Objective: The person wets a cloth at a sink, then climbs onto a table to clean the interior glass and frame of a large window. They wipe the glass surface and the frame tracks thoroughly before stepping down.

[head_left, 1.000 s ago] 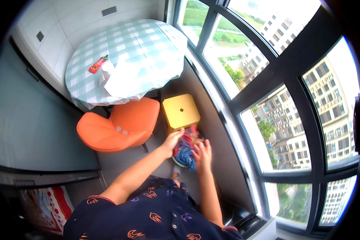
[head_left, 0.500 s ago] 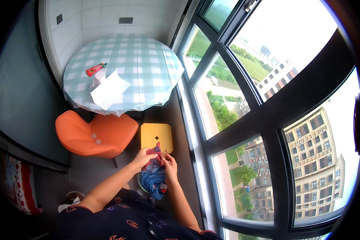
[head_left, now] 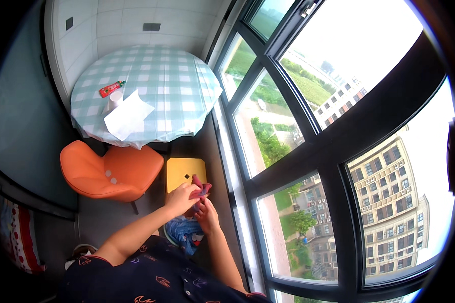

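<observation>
Together, two hands (head_left: 194,202), one red cloth (head_left: 201,188)

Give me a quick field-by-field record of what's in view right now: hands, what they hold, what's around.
left hand: grips the pinkish-red cloth piece
right hand: pinches the same piece from below
below hands: blue patterned fabric bundle
stool: yellow square stool, just beyond the hands
chair: orange chair, left of the stool
table: round checked table with white paper and a red packet
right side: large window
</observation>
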Motion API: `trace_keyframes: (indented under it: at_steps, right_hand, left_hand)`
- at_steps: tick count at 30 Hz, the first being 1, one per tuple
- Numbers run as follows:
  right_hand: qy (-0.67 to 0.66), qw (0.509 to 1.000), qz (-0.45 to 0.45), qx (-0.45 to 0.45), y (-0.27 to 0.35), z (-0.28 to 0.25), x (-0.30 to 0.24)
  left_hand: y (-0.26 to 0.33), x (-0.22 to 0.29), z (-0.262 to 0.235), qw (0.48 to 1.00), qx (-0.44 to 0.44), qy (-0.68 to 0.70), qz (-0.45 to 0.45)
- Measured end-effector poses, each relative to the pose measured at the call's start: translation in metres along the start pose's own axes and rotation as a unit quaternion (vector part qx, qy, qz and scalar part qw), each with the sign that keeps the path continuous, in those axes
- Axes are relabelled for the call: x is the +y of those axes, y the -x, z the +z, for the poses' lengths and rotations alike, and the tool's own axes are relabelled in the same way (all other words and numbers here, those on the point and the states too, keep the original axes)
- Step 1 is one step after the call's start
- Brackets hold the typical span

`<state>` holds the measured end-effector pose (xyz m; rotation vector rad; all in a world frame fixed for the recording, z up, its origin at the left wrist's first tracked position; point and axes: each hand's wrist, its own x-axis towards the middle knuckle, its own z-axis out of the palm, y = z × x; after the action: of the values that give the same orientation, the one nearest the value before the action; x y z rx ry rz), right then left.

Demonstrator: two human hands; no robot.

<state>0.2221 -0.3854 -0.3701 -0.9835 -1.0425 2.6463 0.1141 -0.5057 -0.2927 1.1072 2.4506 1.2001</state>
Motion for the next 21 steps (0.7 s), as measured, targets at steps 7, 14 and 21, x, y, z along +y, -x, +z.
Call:
trace_keyframes:
  at_steps: [7,14,21]
  right_hand:
    - [-0.006,1.0,-0.017,-0.021,-0.033,0.006,0.022]
    - [0.01,0.997,-0.072,-0.002,-0.085,0.029,0.014]
    - [0.481,0.812,-0.296,0.148,-0.104,0.044,-0.071]
  left_hand:
    - [-0.004,-0.002,-0.021,0.993,-0.089,0.066,0.031]
    - [-0.049,-0.061,-0.028,0.99,-0.09,0.107,0.036]
    - [-0.094,-0.158,-0.037,0.978,0.018,0.209,-0.004]
